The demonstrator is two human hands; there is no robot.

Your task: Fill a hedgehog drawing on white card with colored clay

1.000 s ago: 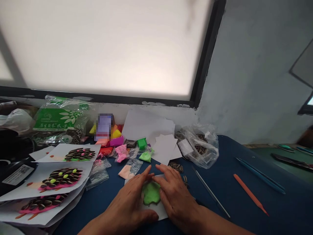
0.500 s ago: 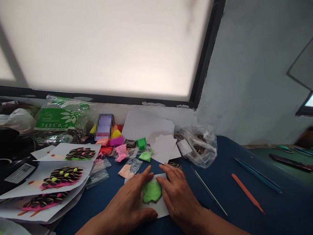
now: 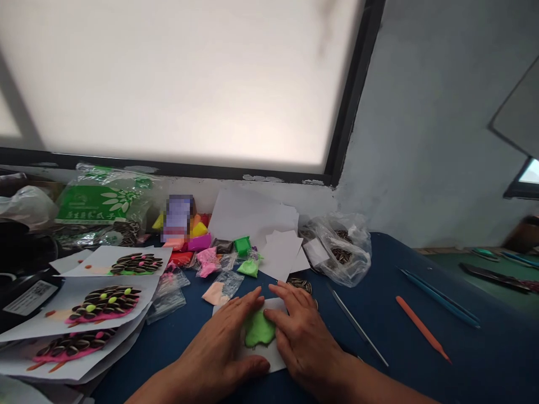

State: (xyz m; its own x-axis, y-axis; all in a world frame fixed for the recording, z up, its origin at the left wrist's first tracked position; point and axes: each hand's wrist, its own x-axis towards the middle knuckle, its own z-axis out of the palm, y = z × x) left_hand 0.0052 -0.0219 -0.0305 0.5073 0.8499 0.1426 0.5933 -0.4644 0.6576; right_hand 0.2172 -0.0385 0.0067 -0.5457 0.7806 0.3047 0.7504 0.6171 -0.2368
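Observation:
A flat patch of light green modelling clay (image 3: 259, 330) lies on a small sheet of white paper (image 3: 275, 362) in front of me. My left hand (image 3: 229, 339) rests along the left side of the clay, fingers stretched out and thumb on the paper's lower part. From the right, my right hand (image 3: 301, 331) reaches over with fingers spread, its index fingertip touching the clay's upper right edge. Neither hand grips anything. Part of the paper is hidden under both hands.
Cards with sunflower-seed hedgehogs (image 3: 103, 303) are stacked at left. Bagged coloured clay (image 3: 208, 261), blank paper (image 3: 280, 252) and a bag of seeds (image 3: 343, 252) sit behind. A metal tool (image 3: 357, 325), an orange tool (image 3: 423, 328) and blue tweezers (image 3: 440, 297) lie at right.
My right hand has shifted slightly left and up, with its index finger now farther over the clay's upper right edge. My left hand stays nearly in place. The view has turned slightly.

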